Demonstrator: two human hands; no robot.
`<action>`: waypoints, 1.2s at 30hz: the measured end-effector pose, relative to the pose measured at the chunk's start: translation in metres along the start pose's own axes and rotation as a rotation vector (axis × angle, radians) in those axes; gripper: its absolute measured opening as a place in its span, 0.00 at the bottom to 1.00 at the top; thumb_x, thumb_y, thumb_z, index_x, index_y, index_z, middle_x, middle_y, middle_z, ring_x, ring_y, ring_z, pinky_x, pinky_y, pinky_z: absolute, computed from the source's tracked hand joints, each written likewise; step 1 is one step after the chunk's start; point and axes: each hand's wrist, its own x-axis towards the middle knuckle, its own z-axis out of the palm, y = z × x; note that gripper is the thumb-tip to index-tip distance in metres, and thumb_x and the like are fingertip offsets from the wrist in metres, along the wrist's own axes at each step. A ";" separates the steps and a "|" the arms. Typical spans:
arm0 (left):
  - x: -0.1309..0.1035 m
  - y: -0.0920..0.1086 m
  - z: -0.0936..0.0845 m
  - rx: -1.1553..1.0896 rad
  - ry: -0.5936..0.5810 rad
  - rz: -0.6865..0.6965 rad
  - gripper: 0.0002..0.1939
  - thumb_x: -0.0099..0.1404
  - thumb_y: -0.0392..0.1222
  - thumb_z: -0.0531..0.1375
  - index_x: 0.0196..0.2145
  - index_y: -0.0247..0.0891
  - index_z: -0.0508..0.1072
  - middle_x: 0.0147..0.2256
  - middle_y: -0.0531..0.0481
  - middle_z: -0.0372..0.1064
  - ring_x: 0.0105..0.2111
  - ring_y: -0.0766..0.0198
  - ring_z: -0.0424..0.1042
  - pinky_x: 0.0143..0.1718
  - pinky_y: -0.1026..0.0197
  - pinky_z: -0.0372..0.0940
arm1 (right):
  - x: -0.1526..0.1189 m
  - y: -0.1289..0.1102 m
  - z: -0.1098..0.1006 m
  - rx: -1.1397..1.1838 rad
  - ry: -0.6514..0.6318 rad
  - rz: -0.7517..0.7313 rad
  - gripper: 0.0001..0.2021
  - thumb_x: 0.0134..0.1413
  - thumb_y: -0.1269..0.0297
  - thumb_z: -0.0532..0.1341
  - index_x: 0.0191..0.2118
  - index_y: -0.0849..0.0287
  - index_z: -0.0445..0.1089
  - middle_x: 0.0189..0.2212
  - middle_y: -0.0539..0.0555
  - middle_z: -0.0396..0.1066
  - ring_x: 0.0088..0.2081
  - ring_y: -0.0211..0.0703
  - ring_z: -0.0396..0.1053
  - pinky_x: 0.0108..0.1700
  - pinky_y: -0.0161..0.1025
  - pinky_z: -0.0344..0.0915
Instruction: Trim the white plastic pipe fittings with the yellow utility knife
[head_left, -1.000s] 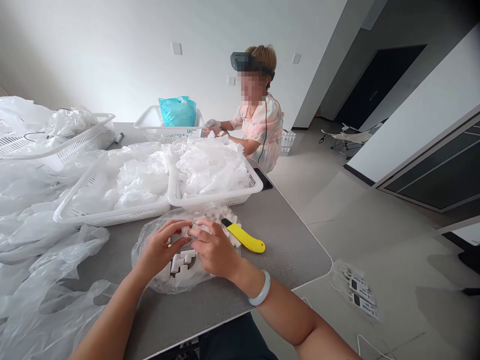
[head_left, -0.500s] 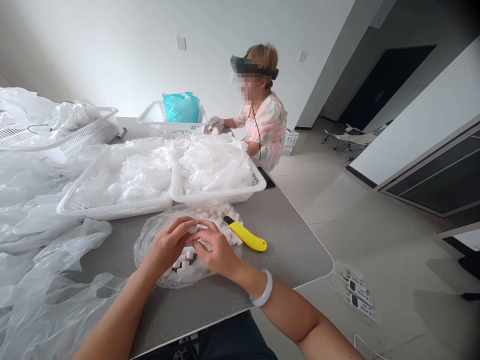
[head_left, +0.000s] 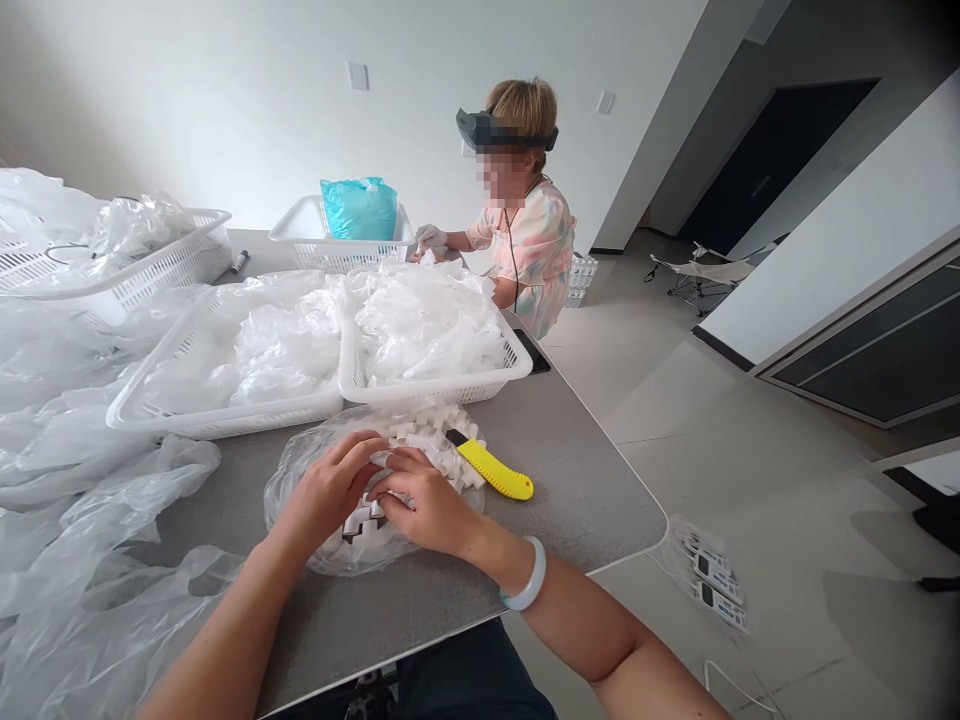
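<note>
Gry tbl [head_left: 574, 490] | L hand [head_left: 330, 485] + R hand [head_left: 431, 505] over wht pcs [head_left: 367, 528] | grip hidden, can't tell

Pieces [head_left: 433, 431] lie before a basket [head_left: 439, 386], beside the cutter [head_left: 496, 471].

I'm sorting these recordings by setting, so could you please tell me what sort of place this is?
Probably an indoor workroom: white baskets heaped with bunched clear plastic, a yellow cutter by small white pieces, and a co-worker at the table.
</note>
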 end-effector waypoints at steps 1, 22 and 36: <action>0.000 -0.001 0.000 0.003 0.001 0.003 0.16 0.70 0.40 0.49 0.47 0.44 0.75 0.46 0.43 0.76 0.40 0.57 0.77 0.37 0.62 0.69 | 0.000 0.001 0.001 0.013 0.004 0.005 0.10 0.62 0.74 0.58 0.37 0.56 0.75 0.41 0.55 0.76 0.54 0.45 0.71 0.59 0.45 0.69; 0.003 -0.026 -0.012 0.032 0.187 -0.125 0.10 0.66 0.45 0.55 0.41 0.43 0.74 0.41 0.45 0.77 0.36 0.56 0.77 0.33 0.61 0.69 | -0.003 0.004 -0.006 0.046 0.058 0.034 0.13 0.66 0.73 0.53 0.45 0.59 0.75 0.35 0.53 0.78 0.41 0.41 0.75 0.46 0.37 0.75; 0.004 -0.005 -0.003 -0.159 0.107 0.063 0.12 0.70 0.45 0.55 0.43 0.43 0.77 0.40 0.44 0.76 0.38 0.57 0.76 0.32 0.62 0.68 | -0.001 0.005 -0.003 -0.366 -0.100 -0.135 0.13 0.62 0.76 0.56 0.38 0.61 0.78 0.57 0.60 0.72 0.67 0.56 0.56 0.68 0.54 0.61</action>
